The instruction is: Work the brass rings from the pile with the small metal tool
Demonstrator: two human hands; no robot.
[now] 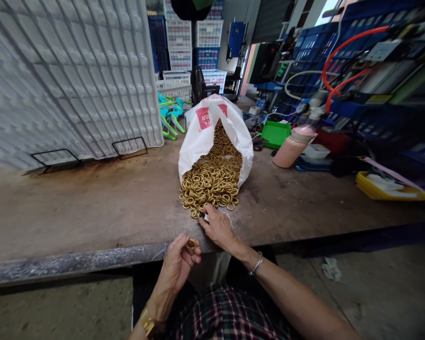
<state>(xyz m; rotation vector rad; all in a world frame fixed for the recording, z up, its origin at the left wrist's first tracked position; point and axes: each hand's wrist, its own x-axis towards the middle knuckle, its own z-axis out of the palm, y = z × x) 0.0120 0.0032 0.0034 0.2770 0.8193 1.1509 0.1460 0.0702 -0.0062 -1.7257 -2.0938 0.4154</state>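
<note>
My left hand [177, 259] is just in front of the table's front edge, pinching a brass-coloured ring [191, 243] between thumb and fingers. My right hand [217, 227] rests low over the tabletop at the near end of a heap of similar rings [212, 182]. Its fingers are closed on a small black-and-white object [204, 216], mostly covered by them, whose kind I cannot make out. The rings spill out of a white plastic sack [193, 141] with red print, which lies on its side with its mouth facing me.
Stacked white trays [74, 80] stand at the left behind black wire stands [129, 146]. A pink bottle [292, 148], a green tray [276, 133] and a yellow tray [375, 189] sit on the right. Green-and-blue hangers [172, 115] lie behind the sack.
</note>
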